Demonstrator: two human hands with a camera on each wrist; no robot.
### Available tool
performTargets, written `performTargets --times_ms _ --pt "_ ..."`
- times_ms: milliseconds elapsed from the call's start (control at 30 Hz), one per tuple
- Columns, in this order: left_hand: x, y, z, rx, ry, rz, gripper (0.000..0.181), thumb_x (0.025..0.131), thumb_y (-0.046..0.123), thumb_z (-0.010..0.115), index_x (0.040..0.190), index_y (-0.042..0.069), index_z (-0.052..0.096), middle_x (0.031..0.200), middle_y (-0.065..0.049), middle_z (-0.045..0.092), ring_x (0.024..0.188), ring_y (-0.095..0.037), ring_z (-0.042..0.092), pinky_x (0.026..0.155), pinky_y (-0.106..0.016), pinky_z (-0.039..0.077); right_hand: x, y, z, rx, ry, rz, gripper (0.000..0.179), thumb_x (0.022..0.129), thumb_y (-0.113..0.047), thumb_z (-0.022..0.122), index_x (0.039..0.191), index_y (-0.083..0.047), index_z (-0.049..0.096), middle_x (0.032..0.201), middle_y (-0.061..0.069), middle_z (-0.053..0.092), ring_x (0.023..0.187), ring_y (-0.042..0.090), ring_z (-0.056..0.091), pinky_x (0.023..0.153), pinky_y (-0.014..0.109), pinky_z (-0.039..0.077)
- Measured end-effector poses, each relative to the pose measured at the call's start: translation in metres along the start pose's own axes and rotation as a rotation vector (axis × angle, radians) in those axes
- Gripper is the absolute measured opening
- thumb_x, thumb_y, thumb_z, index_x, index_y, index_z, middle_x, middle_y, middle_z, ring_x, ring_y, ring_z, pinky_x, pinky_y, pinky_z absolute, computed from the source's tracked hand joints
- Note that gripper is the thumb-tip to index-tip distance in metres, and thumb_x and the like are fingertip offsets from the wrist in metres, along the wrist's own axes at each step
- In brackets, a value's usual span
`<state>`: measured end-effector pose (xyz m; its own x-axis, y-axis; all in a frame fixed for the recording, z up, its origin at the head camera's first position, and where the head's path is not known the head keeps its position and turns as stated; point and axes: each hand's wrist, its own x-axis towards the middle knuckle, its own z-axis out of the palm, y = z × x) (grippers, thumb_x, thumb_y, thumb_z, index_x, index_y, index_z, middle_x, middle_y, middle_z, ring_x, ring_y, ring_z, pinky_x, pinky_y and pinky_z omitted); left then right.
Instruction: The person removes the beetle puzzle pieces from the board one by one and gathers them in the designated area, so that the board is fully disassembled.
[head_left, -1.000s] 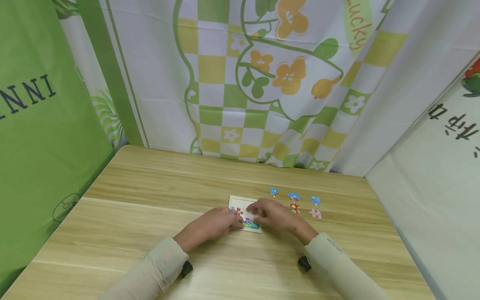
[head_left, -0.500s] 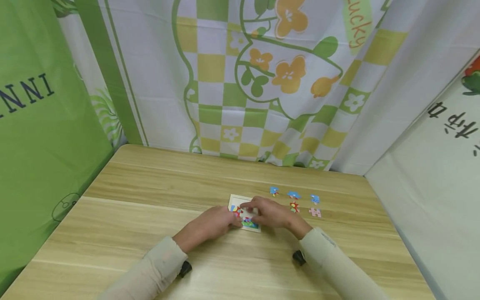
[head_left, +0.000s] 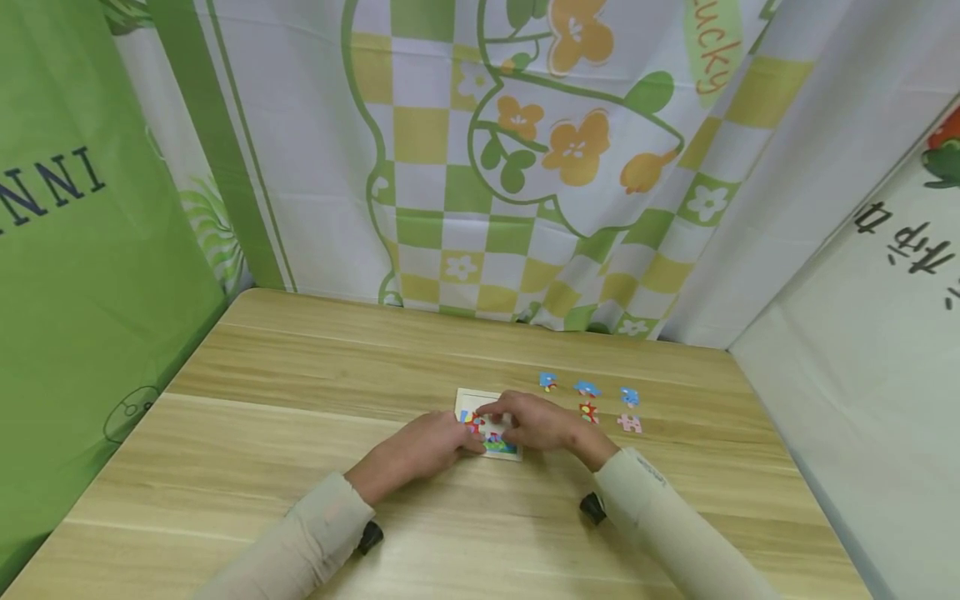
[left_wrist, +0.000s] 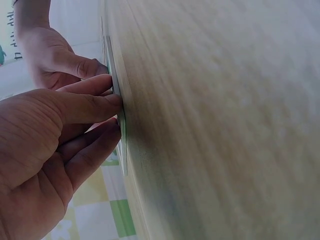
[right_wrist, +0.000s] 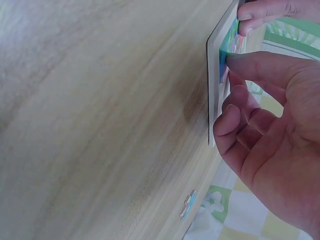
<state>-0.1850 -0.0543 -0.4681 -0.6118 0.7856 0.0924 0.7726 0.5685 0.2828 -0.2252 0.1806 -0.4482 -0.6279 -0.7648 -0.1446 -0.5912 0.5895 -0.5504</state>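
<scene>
A small square puzzle board [head_left: 468, 398] with a pale rim lies on the table. Coloured pieces, red at the left and green-blue along the near side [head_left: 498, 446], sit in it; part of its tray is bare. My left hand [head_left: 431, 442] rests at the board's left and near side, thumb and fingertips touching it, as the left wrist view [left_wrist: 55, 125] also shows. From the right, my right hand [head_left: 540, 419] reaches over the board. Its index finger stretches toward the red piece [head_left: 472, 421], and its thumb touches a blue piece [right_wrist: 223, 62]. The other fingers are loosely bent; the palm hides some of the tray.
Right of the board lie several loose puzzle pieces: blue ones [head_left: 587, 389] in a back row, a red one [head_left: 588, 412] and a pink one [head_left: 630, 423] nearer. A patterned curtain [head_left: 450, 208] hangs behind the wooden table [head_left: 300, 367].
The right hand has shifted slightly left over the board, its index finger moving toward the red piece at the left. The left hand stays nearly in place, and the loose pieces lie as before.
</scene>
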Motion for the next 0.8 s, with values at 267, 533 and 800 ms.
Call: performTargets --times_ms 267,533,800 --pt "-0.0004 -0.0004 0.0002 -0.052 0.007 -0.034 0.021 0.100 0.014 0.068 0.109 0.023 0.084 0.110 0.012 0.076 0.079 -0.001 0.061 0.076 -0.027 0.056 0.0036 0.0009 -0.0002 0.049 0.011 0.006 0.053 0.088 0.009 0.065 0.139 -0.005 0.065 0.112 0.013 0.063 0.081 0.012 0.050 0.072 0.026 0.046" --pt "0.0007 -0.0007 0.0040 -0.059 0.016 -0.029 0.022 0.098 0.010 0.070 0.107 0.024 0.084 0.103 0.010 0.077 0.074 -0.001 0.056 0.072 -0.023 0.053 0.0055 0.0009 0.0043 0.063 0.055 -0.002 0.050 0.083 0.012 0.067 0.132 -0.001 0.068 0.107 0.010 0.064 0.078 0.009 0.051 0.069 0.023 0.046" --pt "0.0021 -0.0001 0.0033 -0.026 0.024 -0.016 0.022 0.097 0.008 0.070 0.105 0.023 0.084 0.100 0.011 0.077 0.073 -0.001 0.055 0.072 -0.024 0.054 0.0065 -0.0028 0.0044 0.040 0.067 0.030 0.043 0.089 0.008 0.067 0.132 -0.002 0.066 0.111 0.008 0.064 0.078 0.010 0.053 0.070 0.025 0.047"
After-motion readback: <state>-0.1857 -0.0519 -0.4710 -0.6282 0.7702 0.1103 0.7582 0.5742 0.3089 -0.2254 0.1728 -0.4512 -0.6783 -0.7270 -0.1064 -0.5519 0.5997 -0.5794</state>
